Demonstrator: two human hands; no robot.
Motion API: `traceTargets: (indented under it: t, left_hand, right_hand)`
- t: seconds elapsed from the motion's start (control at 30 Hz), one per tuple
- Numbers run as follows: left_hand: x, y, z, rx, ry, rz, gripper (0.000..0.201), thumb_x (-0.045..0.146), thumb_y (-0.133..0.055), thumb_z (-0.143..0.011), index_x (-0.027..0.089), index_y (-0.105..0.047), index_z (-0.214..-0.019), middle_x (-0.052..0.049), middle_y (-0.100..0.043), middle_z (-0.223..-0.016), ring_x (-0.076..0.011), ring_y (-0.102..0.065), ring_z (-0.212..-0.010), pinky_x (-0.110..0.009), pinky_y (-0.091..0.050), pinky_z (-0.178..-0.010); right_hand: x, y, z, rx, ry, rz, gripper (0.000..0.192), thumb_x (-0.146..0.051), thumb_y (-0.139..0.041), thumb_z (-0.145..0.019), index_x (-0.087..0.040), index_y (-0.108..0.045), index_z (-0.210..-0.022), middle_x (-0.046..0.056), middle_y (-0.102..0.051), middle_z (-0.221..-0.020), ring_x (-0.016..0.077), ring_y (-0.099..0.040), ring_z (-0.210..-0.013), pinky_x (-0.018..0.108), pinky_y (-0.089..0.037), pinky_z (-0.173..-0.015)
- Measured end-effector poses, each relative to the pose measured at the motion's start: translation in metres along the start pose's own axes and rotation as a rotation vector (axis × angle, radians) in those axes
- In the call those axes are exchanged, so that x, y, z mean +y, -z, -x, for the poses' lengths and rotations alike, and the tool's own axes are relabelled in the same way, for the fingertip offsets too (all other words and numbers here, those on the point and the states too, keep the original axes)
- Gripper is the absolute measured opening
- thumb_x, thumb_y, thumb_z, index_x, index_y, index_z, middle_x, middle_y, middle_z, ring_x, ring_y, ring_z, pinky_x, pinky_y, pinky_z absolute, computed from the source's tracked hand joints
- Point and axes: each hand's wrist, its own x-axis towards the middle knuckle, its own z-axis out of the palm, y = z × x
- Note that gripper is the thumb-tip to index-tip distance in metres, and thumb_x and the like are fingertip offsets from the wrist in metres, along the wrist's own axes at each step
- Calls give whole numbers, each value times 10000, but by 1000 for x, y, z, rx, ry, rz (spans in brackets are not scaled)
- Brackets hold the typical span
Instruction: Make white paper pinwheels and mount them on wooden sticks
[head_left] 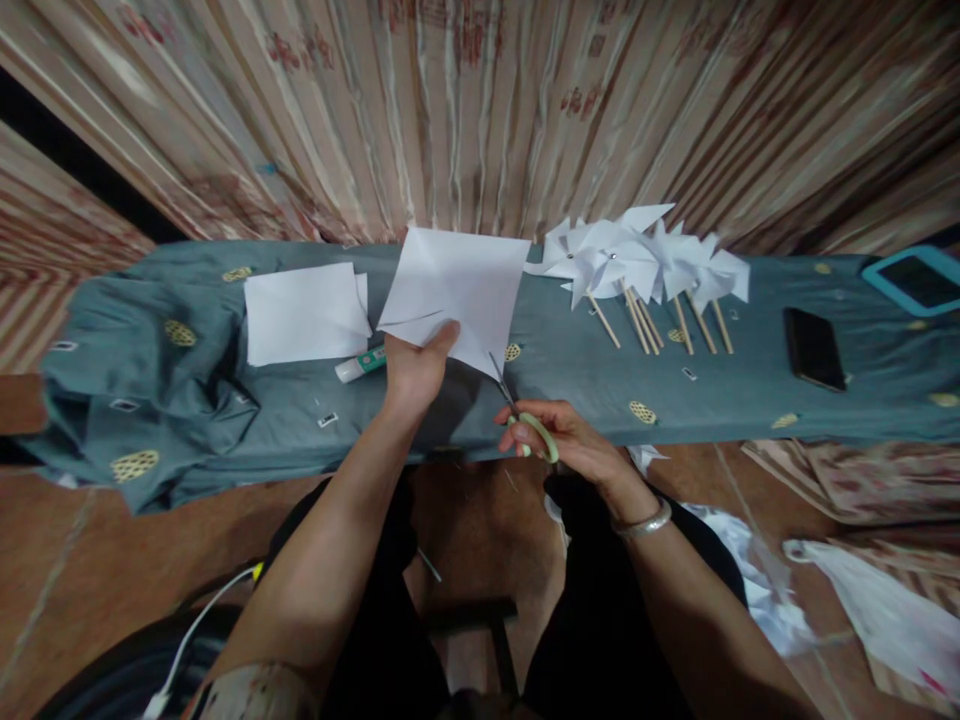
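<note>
My left hand (420, 368) pinches a square sheet of white paper (457, 285) by its near part, thumb on top. A slit runs inward from the sheet's left corner. Scissors (537, 430) with pale green handles are in my right hand (574, 440), fingers around the loops. Their blades meet the paper at its near right corner. Beside my left hand lies a glue stick (360, 365) with a green label, partly hidden by the hand. A stack of white paper (304, 312) rests farther left.
Several white paper pinwheels (615, 258) on wooden sticks lie on the cloth-covered bench (600, 400). Right of them are a dark phone (814, 348) and a blue-framed tablet (919, 280). Curtains (480, 120) hang behind. White plastic bags (885, 600) lie on the floor.
</note>
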Motion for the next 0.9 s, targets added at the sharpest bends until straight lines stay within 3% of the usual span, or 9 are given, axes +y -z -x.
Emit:
traceTargets:
  t: [0.23, 0.57, 0.9]
  left_hand:
    - [-1, -2, 3, -13, -13, -6, 396, 276, -765, -635, 164, -673, -1003, -75, -757, -876, -269, -723, -884, -443, -573, -935]
    - [1, -1, 2, -28, 9, -16, 455, 252, -773, -640, 164, -663, -1073, -86, -759, -937, -281, -722, -925, -444, -583, -925]
    - [1, -1, 1, -17, 17, -10, 445, 260, -756, -628, 158, -651, -1048, -81, -760, -920, -272, -720, -926, -443, -577, -931]
  right_hand:
    - [-2, -1, 0, 15, 1, 29, 542, -613, -757, -709, -136, -662, -948, 18, -661, -767, 95, -579, -630, 242, -500, -602]
    - [2, 3, -2, 5, 32, 87, 493, -587, -746, -740, -149, -664, -951, 10, -660, -744, 97, -569, -625, 240, -481, -592]
    - [8, 1, -5, 42, 6, 3, 532, -584, -812, -654, -155, -670, -935, -20, -662, -684, 68, -567, -574, 210, -471, -546]
